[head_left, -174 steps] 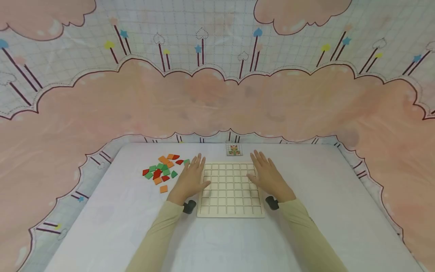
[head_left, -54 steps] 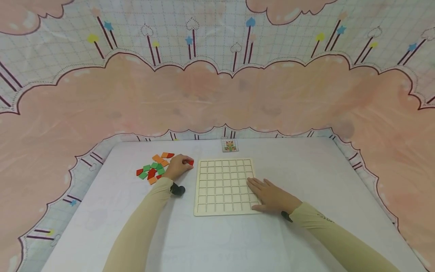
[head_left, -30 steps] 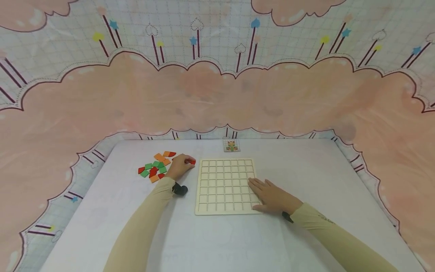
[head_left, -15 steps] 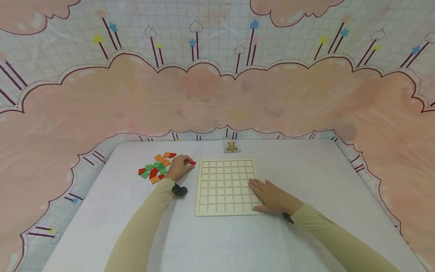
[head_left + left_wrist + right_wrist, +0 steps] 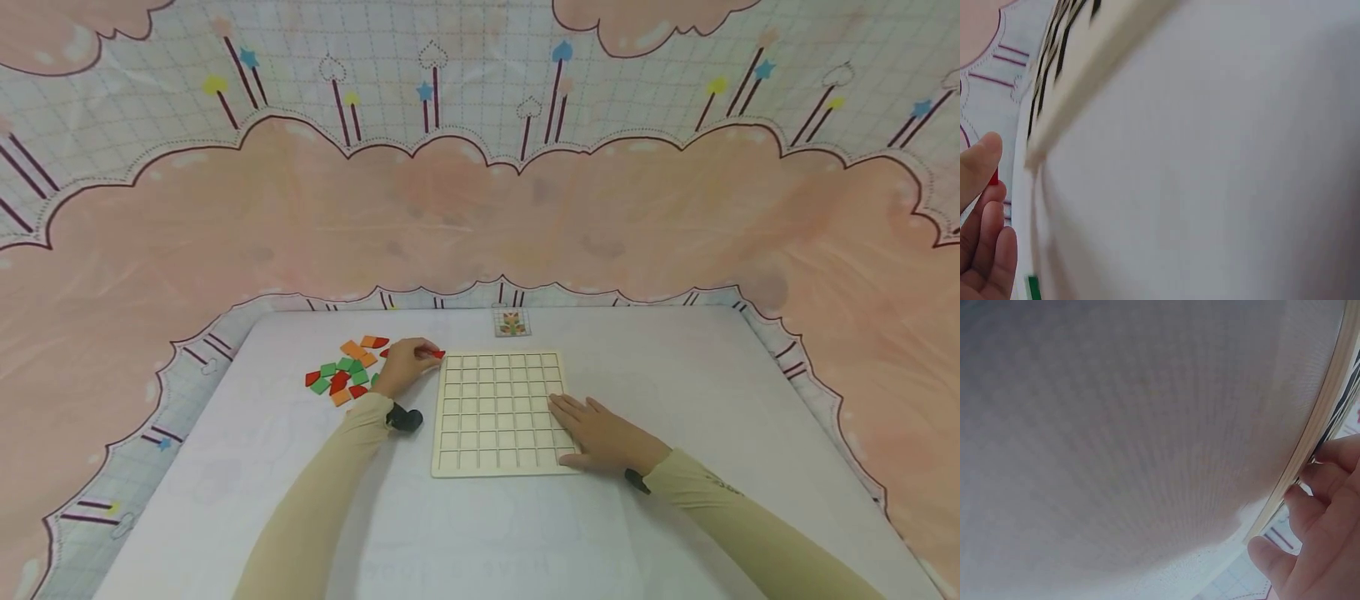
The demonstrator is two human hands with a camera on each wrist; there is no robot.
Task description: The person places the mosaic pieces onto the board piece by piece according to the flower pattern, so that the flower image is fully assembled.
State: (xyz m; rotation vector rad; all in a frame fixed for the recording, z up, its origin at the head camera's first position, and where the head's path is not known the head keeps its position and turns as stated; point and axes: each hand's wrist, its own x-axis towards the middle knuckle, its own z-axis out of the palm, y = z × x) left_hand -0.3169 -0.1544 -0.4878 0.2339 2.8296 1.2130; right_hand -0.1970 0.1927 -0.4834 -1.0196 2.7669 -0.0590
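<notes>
Red piece (image 5: 440,354): pinched between thumb and fingers of the left hand (image 5: 405,367), by the far left corner of the gridded board (image 5: 497,406). Right hand (image 5: 603,433) rests on the board's right edge — thumb and fingers apart. Loose pieces (image 5: 340,380) lie left; a picture card (image 5: 512,322), far. Right sleeve's lettering (image 5: 722,483) is too small to read.
</notes>
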